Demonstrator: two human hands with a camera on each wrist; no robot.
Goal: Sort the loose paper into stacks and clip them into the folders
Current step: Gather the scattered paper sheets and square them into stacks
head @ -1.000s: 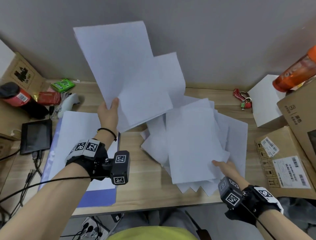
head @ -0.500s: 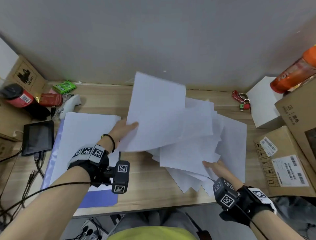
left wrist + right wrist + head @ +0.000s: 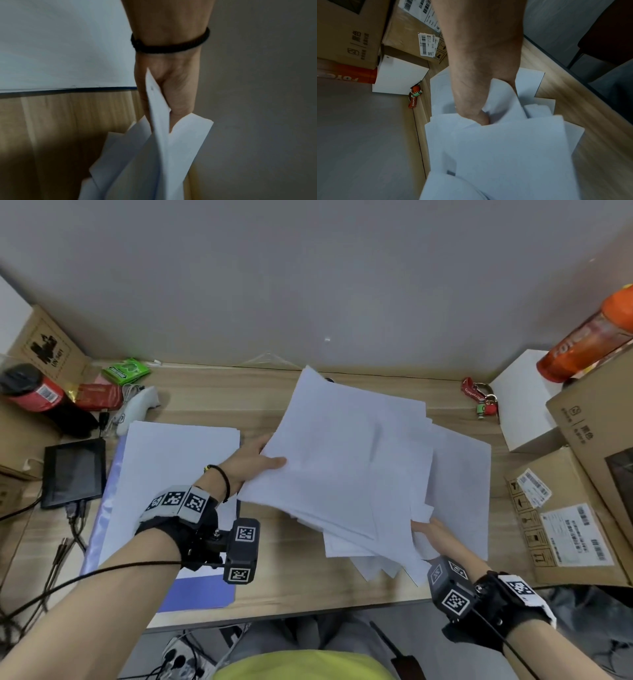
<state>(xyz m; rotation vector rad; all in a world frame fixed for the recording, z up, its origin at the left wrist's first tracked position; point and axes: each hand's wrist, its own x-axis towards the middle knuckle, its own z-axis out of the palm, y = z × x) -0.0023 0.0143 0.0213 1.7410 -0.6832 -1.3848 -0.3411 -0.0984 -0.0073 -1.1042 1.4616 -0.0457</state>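
Thin white loose paper [image 3: 346, 467], fanned above the tabletop [image 3: 274, 546], looks light, floppy and slippery, so the left hand [image 3: 251, 462] and right hand [image 3: 433, 530] pinching opposite edges suits it.

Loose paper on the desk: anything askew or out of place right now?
Yes. The loose sheets lie fanned at mixed angles, corners poking past the desk's front edge. The left hand and right hand grip them. The stack on the folder looks square.
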